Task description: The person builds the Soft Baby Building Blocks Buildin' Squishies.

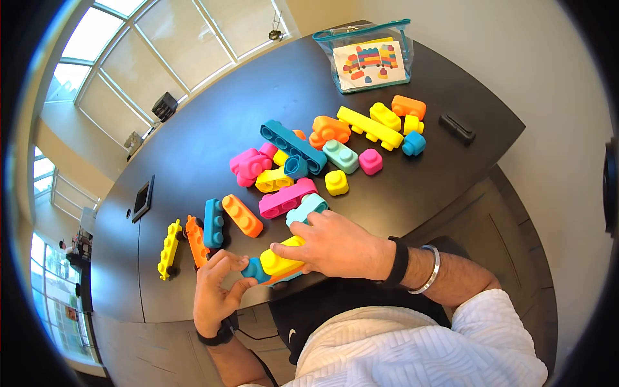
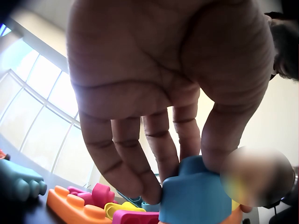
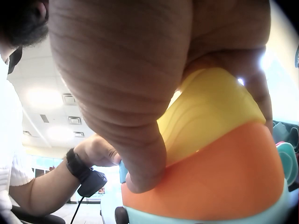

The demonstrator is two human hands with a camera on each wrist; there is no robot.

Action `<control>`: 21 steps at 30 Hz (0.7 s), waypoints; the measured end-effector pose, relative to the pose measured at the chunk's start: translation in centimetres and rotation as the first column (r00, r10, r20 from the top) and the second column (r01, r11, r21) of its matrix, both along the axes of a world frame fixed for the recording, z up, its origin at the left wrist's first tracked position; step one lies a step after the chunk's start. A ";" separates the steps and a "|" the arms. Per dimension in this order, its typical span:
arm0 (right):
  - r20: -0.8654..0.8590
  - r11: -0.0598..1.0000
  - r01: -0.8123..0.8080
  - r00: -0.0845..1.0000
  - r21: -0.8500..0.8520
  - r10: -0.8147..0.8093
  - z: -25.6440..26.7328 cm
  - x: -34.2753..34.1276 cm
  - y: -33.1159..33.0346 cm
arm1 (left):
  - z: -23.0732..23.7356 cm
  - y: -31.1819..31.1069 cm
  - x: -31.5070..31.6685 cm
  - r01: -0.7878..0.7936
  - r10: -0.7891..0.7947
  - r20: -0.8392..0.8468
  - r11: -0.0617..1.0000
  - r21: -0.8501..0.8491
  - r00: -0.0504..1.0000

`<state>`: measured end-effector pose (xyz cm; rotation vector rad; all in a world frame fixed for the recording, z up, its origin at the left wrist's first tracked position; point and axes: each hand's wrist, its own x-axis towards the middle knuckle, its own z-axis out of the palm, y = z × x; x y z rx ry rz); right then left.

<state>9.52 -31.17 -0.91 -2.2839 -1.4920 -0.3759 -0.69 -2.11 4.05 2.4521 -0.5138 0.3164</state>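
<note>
In the head view, my left hand [image 1: 215,293] pinches a small blue block [image 1: 256,271] between thumb and fingertips. My right hand [image 1: 342,246] grips a yellow block [image 1: 278,259] right beside it. Seen from the right wrist, this yellow block [image 3: 210,109] sits on an orange block [image 3: 224,175], with a light-blue wheeled base [image 3: 238,219] under that. The left wrist view has the blue block [image 2: 195,200] at the stack's end, its single stud up by the thumb. A pale turquoise block [image 1: 305,209] lies just beyond the right fingers.
Toy vehicle bases in yellow [image 1: 169,250], orange [image 1: 196,240] and blue [image 1: 213,222] stand on the left. Ahead lie a pink block [image 1: 288,198], a long teal block [image 1: 293,145] and several others. Farther back are a clear zip bag [image 1: 329,61] and a black case [image 1: 457,128].
</note>
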 end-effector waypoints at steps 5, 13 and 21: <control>0.020 1.000 -0.005 1.000 0.021 0.005 -0.5 -0.1 0.5 | 3.5 1.6 1.7 0.102 -0.065 -0.240 0.985 0.142 0.969; -0.006 1.000 -0.026 1.000 -0.006 0.026 0.3 -0.1 0.1 | 6.7 3.9 17.5 -0.011 0.074 -0.224 0.963 0.269 0.972; -0.019 0.998 -0.055 0.998 0.004 0.055 0.1 0.0 0.1 | -1.9 5.0 28.9 0.058 0.066 -0.195 0.821 0.568 0.979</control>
